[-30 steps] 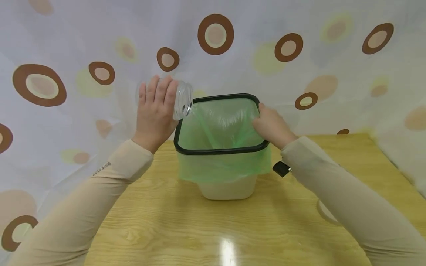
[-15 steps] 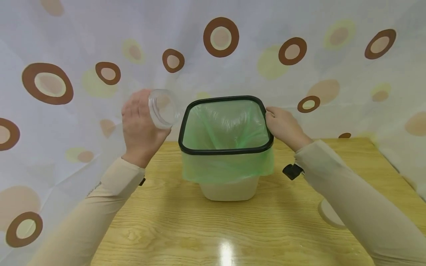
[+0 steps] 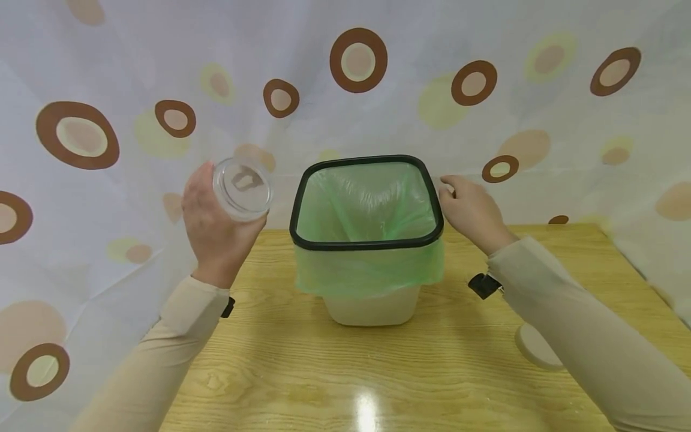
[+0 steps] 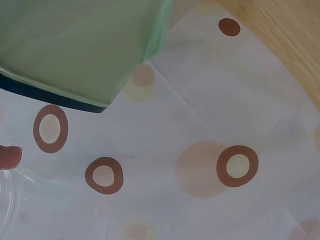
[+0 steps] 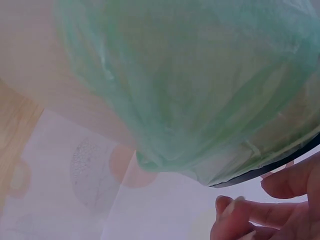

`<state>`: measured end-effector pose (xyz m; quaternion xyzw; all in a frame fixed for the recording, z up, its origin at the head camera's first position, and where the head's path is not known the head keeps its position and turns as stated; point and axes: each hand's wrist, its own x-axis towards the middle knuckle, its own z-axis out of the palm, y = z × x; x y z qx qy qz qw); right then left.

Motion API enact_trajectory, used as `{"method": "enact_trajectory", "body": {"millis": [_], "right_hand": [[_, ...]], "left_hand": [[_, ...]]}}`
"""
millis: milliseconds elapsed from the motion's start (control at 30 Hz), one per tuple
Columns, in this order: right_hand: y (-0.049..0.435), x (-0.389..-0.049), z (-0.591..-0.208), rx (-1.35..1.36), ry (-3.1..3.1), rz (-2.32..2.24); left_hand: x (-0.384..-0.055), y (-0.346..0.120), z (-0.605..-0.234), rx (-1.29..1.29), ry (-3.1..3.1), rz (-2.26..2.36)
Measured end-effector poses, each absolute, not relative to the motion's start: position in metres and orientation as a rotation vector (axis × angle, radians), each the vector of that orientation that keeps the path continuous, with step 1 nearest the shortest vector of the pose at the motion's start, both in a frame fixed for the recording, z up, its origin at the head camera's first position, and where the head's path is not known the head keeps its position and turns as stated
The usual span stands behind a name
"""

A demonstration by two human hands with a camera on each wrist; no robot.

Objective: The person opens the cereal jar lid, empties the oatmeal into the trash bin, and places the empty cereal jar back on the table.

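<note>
A clear jar (image 3: 244,189) is gripped in my left hand (image 3: 207,225), left of the bin, its round mouth or base facing me. In the left wrist view only a fingertip and a faint part of the jar (image 4: 7,200) show at the left edge. A pale bin (image 3: 372,309) with a black rim (image 3: 367,245) stands upright on the table, lined with a green plastic bag (image 3: 372,204) folded over its outside. Beside the rim's right side, my right hand (image 3: 471,210) has loosely bent fingers (image 5: 285,182) and holds nothing; a small gap separates it from the rim.
A round, flat, pale disc (image 3: 537,347) lies on the wooden table (image 3: 259,366) at the right, partly covered by my right forearm. A white sheet with brown and beige circles (image 3: 399,120) hangs behind the table and along its sides.
My left hand has drawn the jar leftward and down, away from the bin's rim, and turned its end toward me. The right hand has let go of the rim and moved slightly right.
</note>
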<state>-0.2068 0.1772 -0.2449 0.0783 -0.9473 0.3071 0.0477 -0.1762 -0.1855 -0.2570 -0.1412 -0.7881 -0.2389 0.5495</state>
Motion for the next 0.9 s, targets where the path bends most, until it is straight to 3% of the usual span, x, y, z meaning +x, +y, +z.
{"method": "enact_trajectory", "body": {"millis": [900], "right_hand": [[0.191,-0.202,-0.263,0.244,-2.888,0.878]], "left_hand": [[-0.155,-0.183,-0.318,-0.006,-1.9,-0.827]]}}
